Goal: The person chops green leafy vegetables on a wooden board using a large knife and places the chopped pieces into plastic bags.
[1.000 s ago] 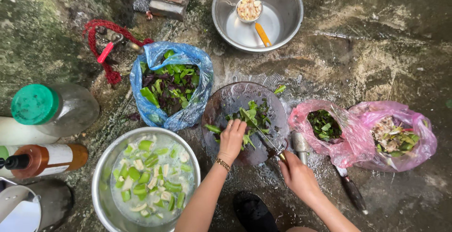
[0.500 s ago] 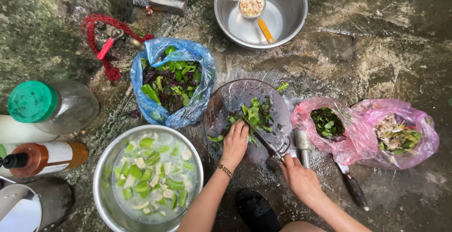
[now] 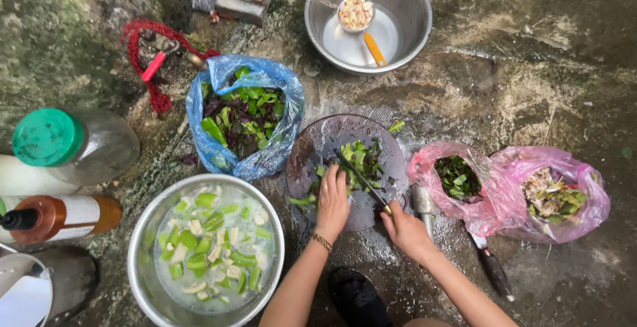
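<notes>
Board: round glass chopping board (image 3: pixel 312 148), centre of ground.
Greens: leafy greens (image 3: pixel 358 160) on board.
L hand (image 3: pixel 332 199): fingers flat, pressing greens.
R hand (image 3: pixel 405 229): fist round knife (image 3: pixel 361 179), blade over greens.
Bowl: steel bowl (image 3: pixel 144 260) w/ veg, left of board.

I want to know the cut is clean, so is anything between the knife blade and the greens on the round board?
Nothing visible. The knife, held in the right hand, lies directly over the greens on the board. The left hand presses the greens beside the blade, not under it.

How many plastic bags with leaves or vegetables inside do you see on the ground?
3: a blue bag left of the round cutting board, and two pink bags right of it, one beside the board, the other farthest right.
</notes>
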